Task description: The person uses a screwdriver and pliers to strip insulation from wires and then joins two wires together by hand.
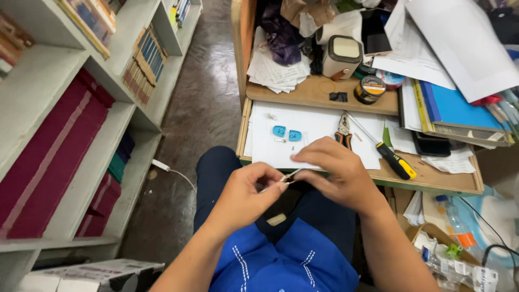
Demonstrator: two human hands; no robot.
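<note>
A cluttered wooden desk (pixel 324 94) is filling the upper right of the frame, with a pull-out board (pixel 432 181) jutting toward the person just below it. On the white sheet of paper (pixel 313 127) lying there, two small blue plastic pieces (pixel 287 133) are sitting side by side near centre. Just right of them are orange-handled pliers (pixel 343 131) and a screwdriver with a black and yellow handle (pixel 392 157), running diagonally toward the lower right. Grey shelves of books (pixel 75 113) are taking up the left side.

Both hands are meeting at centre frame, above the lap and in front of the board's edge. The left hand (pixel 246 194) is pinching the end of a thin whitish wire (pixel 286 176) between thumb and forefinger. The right hand (pixel 338 170), knuckles up and fingers curled inward, is gripping the wire's other end, hiding part of the paper behind it.
</note>
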